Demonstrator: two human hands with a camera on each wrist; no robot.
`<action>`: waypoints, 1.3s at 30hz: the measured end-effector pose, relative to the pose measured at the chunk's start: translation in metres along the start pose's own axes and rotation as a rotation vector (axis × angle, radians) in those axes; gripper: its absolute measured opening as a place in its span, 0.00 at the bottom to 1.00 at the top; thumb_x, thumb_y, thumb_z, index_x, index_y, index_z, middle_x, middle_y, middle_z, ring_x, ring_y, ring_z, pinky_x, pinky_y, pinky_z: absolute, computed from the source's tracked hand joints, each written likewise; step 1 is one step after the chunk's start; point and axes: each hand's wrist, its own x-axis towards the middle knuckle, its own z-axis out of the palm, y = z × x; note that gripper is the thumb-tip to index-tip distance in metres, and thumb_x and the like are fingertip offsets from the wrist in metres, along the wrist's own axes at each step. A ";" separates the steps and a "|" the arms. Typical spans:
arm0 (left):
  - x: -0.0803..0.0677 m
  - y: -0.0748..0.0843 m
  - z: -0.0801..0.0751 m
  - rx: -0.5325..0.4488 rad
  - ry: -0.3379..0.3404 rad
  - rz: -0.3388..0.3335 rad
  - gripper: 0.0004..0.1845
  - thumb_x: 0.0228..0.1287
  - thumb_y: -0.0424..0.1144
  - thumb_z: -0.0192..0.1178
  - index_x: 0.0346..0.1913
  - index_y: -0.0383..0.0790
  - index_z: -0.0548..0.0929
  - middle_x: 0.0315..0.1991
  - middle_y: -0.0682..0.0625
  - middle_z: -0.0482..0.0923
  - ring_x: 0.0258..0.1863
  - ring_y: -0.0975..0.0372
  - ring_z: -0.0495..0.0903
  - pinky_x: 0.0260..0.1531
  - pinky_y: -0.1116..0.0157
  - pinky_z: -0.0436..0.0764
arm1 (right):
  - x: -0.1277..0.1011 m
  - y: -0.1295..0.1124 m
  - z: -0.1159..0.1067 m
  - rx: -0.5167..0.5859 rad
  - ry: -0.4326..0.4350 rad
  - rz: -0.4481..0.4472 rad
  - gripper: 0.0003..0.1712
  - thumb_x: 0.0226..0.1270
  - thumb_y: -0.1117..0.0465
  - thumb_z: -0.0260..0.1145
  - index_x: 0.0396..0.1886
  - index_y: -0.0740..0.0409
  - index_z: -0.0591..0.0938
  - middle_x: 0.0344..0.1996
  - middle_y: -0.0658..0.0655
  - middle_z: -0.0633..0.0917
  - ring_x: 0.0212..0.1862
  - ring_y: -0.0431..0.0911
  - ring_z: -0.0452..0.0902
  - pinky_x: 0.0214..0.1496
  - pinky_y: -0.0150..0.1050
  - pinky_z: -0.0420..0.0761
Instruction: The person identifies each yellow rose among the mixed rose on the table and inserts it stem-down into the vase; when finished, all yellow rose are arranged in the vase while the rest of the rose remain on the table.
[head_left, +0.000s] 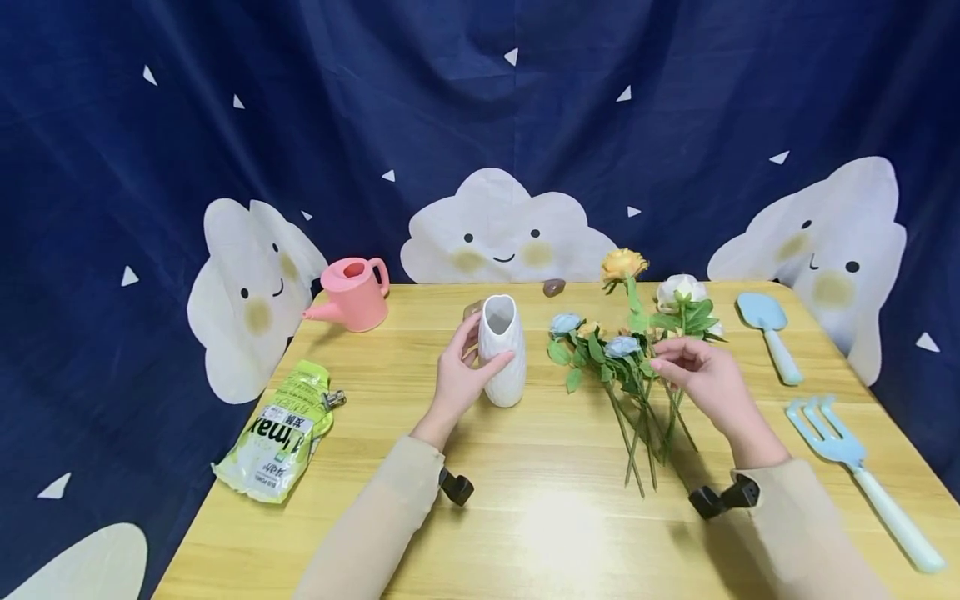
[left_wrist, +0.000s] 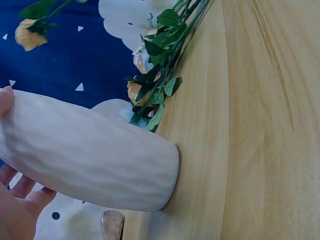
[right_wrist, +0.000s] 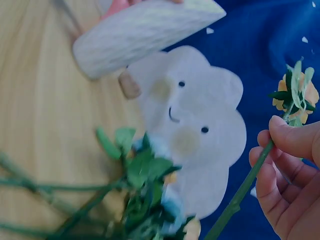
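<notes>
White vase (head_left: pixel 502 350) stands upright on the worktop (head_left: pixel 525 508), near its middle. Your left hand (head_left: pixel 459 372) wraps its side, thumb at the front and fingers behind; the left wrist view shows the vase's base flat on the wood.

Your right hand (head_left: pixel 701 375) pinches the green stem of the orange flower (head_left: pixel 623 265), thumb and fingers curled round it; the right wrist view confirms the grip just below the bloom. That bloom rises above the rest of the bunch.

The flower bunch (head_left: pixel 626 367) lies on the worktop just right of the vase, not touching it: blue, white and small orange heads toward the backdrop, stems pointing toward you.

Also on the worktop:
- pink watering can (head_left: pixel 351 294), far left corner;
- green pouch (head_left: pixel 279 433), left edge;
- blue trowel (head_left: pixel 768 332) and blue hand fork (head_left: pixel 855 458), right side;
- small pebble (head_left: pixel 553 287) at the far edge.
</notes>
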 end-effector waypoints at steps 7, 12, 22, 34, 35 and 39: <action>-0.001 0.000 0.001 0.008 0.002 -0.002 0.35 0.50 0.30 0.70 0.63 0.37 0.68 0.54 0.39 0.73 0.54 0.51 0.71 0.54 0.55 0.73 | 0.028 -0.030 0.016 0.051 -0.005 -0.054 0.12 0.60 0.65 0.67 0.42 0.66 0.80 0.27 0.54 0.83 0.24 0.46 0.76 0.23 0.33 0.77; 0.001 -0.015 0.001 -0.006 0.004 -0.005 0.36 0.50 0.34 0.71 0.64 0.43 0.69 0.54 0.43 0.73 0.55 0.54 0.72 0.54 0.58 0.73 | 0.052 -0.063 0.028 0.054 -0.021 -0.119 0.12 0.60 0.65 0.67 0.43 0.64 0.81 0.29 0.61 0.83 0.24 0.47 0.76 0.24 0.33 0.78; -0.002 -0.002 -0.001 0.019 0.002 -0.010 0.36 0.51 0.31 0.70 0.64 0.38 0.68 0.55 0.40 0.73 0.55 0.52 0.72 0.54 0.56 0.73 | 0.099 -0.133 0.056 0.109 -0.004 -0.226 0.10 0.59 0.65 0.67 0.41 0.64 0.82 0.26 0.57 0.82 0.21 0.45 0.76 0.23 0.34 0.78; -0.003 0.000 0.001 0.017 -0.002 0.006 0.36 0.50 0.29 0.70 0.64 0.33 0.67 0.54 0.35 0.72 0.54 0.48 0.71 0.54 0.54 0.73 | 0.127 -0.185 0.092 0.390 -0.028 -0.319 0.09 0.59 0.68 0.66 0.40 0.65 0.79 0.25 0.53 0.83 0.26 0.49 0.80 0.27 0.36 0.82; -0.003 -0.001 0.001 0.018 -0.003 0.007 0.36 0.50 0.29 0.70 0.64 0.34 0.67 0.54 0.35 0.72 0.55 0.48 0.71 0.54 0.54 0.73 | 0.127 -0.185 0.095 0.404 -0.036 -0.323 0.09 0.59 0.69 0.66 0.40 0.66 0.79 0.25 0.53 0.83 0.26 0.49 0.80 0.27 0.36 0.82; -0.001 -0.005 0.001 0.022 -0.004 0.010 0.36 0.50 0.30 0.70 0.64 0.35 0.67 0.55 0.37 0.72 0.55 0.50 0.71 0.54 0.56 0.73 | 0.128 -0.178 0.106 0.419 -0.062 -0.314 0.09 0.60 0.70 0.66 0.40 0.67 0.78 0.25 0.54 0.82 0.26 0.49 0.80 0.26 0.36 0.81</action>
